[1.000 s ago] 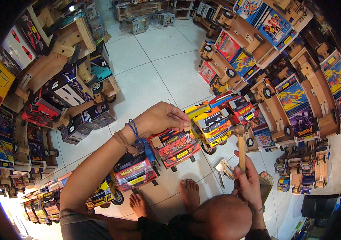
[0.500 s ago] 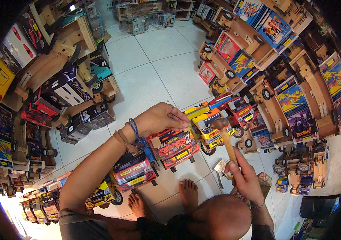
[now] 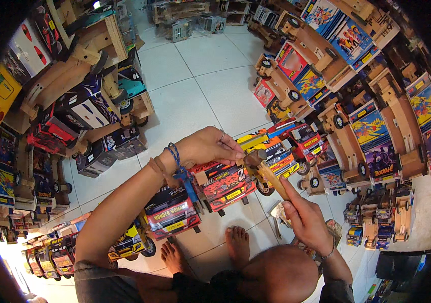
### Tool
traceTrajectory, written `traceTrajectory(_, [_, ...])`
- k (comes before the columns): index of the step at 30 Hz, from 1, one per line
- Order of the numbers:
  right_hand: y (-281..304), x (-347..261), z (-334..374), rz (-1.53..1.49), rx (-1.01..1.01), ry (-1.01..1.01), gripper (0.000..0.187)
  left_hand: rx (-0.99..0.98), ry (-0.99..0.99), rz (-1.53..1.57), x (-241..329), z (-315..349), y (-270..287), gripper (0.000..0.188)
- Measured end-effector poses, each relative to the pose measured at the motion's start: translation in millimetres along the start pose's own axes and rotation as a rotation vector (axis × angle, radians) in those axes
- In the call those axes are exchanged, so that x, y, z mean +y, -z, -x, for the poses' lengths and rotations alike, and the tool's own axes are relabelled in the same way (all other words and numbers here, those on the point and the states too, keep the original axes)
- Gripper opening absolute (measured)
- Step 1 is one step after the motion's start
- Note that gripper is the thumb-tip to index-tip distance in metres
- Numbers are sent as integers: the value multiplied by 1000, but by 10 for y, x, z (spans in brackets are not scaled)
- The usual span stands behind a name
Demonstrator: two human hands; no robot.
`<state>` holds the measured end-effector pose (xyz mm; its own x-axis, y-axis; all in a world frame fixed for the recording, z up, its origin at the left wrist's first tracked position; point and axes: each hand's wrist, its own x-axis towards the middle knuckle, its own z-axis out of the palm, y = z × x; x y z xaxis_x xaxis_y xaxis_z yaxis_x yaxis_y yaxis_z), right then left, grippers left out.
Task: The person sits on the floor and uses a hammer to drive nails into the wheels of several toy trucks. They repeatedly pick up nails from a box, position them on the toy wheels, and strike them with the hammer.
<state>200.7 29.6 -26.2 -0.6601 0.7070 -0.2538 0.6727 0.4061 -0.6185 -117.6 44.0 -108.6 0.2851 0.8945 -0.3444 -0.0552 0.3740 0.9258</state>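
My left hand (image 3: 213, 147) is pinched at the fingertips over the top of a red toy truck (image 3: 223, 187). Between its thumb and finger shows a small, pale piece, seemingly wood. My right hand (image 3: 303, 222) grips a hammer (image 3: 274, 180) by its wooden handle. The hammer's dark head is right beside the left fingertips; whether they touch I cannot tell. A yellow toy truck (image 3: 282, 160) stands to the right of the red one, partly behind the hammer. To the left stands a dark-and-red toy truck (image 3: 172, 214), partly covered by my left forearm.
More toy trucks continue the row, a red one (image 3: 307, 142) at right and a yellow one (image 3: 130, 243) at left. Stacked wooden toy vehicles (image 3: 372, 126) line the right side, others (image 3: 91, 111) the left. My bare feet (image 3: 238, 245) are on the white tiled floor (image 3: 195, 96).
The hammer has swung left and down, its head now close to the left fingertips. My right hand has tilted with it. My left hand stays pinched in nearly the same place.
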Motion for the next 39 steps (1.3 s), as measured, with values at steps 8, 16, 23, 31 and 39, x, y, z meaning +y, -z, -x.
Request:
traceTrajectory(8, [-32,124,24,9,83,76,53,-16,16,22,4,-28,9,29])
traceTrajectory(16, [12,55,32,-29,10,42,55,-1,2,-10,-4,-22,4,28])
traceTrajectory(23, [-39,74,16,-63,49,87,51,4,-18,-4,-10,-8,0,27])
traceTrajectory(31, [-102,192,-37,118,98,234,52,39,-47,-66,29,47,-28,24])
traceTrajectory(39, [-217,317,-58,264,129,356,60,45,-50,-50,-3,16,-41,24])
